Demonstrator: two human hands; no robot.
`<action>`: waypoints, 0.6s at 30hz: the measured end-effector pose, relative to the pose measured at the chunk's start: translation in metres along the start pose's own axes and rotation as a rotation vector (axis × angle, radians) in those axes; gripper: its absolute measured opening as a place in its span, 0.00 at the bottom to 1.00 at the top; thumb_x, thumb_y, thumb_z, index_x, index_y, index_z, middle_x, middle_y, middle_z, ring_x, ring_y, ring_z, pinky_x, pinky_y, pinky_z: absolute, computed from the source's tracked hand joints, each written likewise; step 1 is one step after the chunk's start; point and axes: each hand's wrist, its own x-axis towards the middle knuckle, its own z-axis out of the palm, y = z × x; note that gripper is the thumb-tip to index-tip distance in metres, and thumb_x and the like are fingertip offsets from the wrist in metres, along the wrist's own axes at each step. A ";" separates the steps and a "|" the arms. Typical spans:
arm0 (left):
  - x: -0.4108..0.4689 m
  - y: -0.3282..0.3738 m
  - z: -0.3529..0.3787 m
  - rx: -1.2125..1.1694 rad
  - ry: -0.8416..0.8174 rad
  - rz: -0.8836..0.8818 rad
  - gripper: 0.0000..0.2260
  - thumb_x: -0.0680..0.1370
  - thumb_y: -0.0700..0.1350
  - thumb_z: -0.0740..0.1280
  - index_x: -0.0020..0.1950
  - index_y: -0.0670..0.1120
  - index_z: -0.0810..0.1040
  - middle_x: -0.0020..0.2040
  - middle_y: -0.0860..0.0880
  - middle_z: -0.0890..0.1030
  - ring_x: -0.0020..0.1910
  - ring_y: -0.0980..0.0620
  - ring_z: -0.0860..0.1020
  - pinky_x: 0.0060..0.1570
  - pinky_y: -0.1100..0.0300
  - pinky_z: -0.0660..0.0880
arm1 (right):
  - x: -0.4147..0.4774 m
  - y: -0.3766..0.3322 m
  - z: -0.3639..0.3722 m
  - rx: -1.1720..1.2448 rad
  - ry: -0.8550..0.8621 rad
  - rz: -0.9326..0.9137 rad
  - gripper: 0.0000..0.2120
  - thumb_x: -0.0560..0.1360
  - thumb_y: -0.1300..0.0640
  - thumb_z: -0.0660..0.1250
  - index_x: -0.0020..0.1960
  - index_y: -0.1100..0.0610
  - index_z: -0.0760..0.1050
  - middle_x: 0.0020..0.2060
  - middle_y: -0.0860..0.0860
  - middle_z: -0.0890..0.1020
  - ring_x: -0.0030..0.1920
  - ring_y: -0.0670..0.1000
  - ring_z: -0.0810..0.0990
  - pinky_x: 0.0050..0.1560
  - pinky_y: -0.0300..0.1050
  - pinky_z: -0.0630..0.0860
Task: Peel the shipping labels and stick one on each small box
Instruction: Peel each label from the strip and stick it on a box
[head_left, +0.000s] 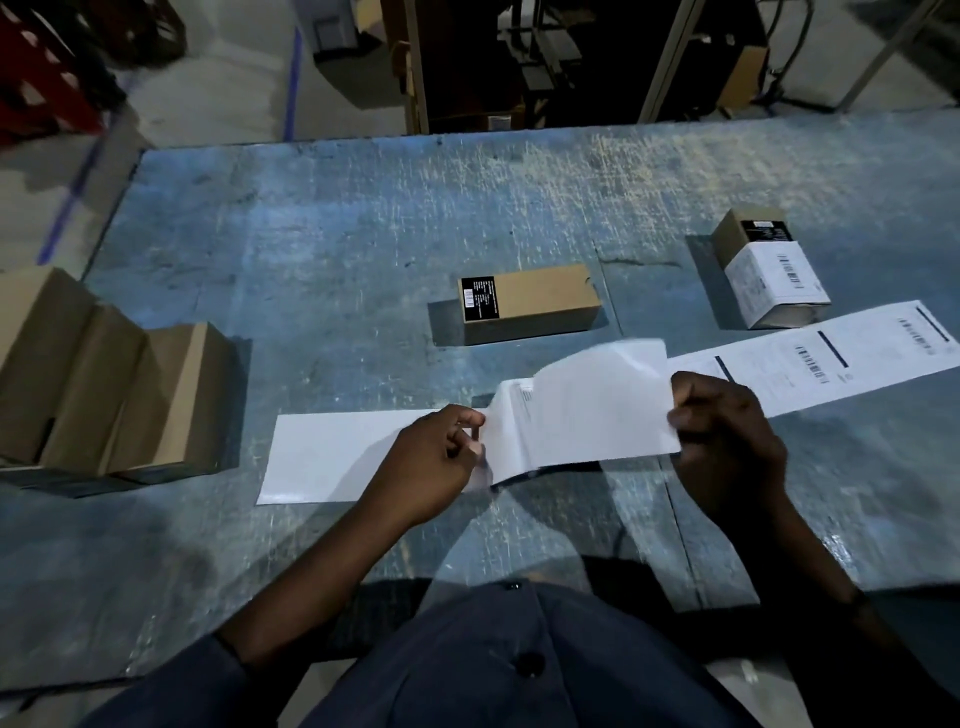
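**A:** So, what is everything made of?

**B:** The desk (311, 234) has a blue top, scuffed and scratched pale. Across its near part lies a long, thin white label strip (332, 457). It lies flat, with its long axis running left to right and rising slightly toward the far right. The left stretch is bare, smooth backing. The right stretch carries printed labels (841, 358) with barcodes.

**A:** And the one coming off?

**B:** A white rectangular shipping label (587, 410) bows up from the strip's middle, curled like a loose page. Faint print shows near its left end. It hangs between the two hands, and its long axis also runs left to right.

**A:** How do the hands grip?

**B:** The right hand (727, 436) pinches the label's right edge with curled fingers. The left hand (441, 457), also curled, pinches the strip at the label's left end, where the two meet.

**A:** Where are the boxes?

**B:** A small oblong brown cardboard box (530, 304) lies beyond the label, apart from both hands. Its long axis runs left to right, and a black sticker sits on its left end. At far right a labelled box (769, 270) has white barcode paper over its near end and points away from the person. At the left edge a row of cardboard cartons (104, 389) stands side by side.
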 end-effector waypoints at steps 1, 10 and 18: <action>0.001 0.002 0.000 0.029 -0.003 0.002 0.13 0.82 0.45 0.68 0.66 0.54 0.79 0.54 0.56 0.82 0.54 0.54 0.81 0.54 0.60 0.74 | -0.001 0.000 -0.003 -0.046 0.041 -0.015 0.29 0.71 0.79 0.50 0.30 0.50 0.74 0.26 0.46 0.68 0.28 0.42 0.67 0.29 0.36 0.61; -0.026 0.041 0.002 -0.003 0.161 0.476 0.33 0.71 0.56 0.80 0.72 0.56 0.70 0.66 0.57 0.71 0.63 0.58 0.74 0.59 0.69 0.72 | 0.003 -0.012 0.034 -0.034 0.033 0.015 0.14 0.71 0.65 0.63 0.30 0.54 0.77 0.27 0.49 0.76 0.32 0.49 0.74 0.39 0.41 0.74; -0.020 0.060 0.021 -0.168 0.390 0.396 0.20 0.74 0.46 0.78 0.62 0.52 0.75 0.51 0.57 0.81 0.54 0.57 0.81 0.51 0.61 0.77 | -0.001 -0.009 0.058 -0.086 0.050 0.223 0.09 0.76 0.60 0.71 0.37 0.56 0.83 0.33 0.55 0.81 0.38 0.53 0.79 0.45 0.48 0.73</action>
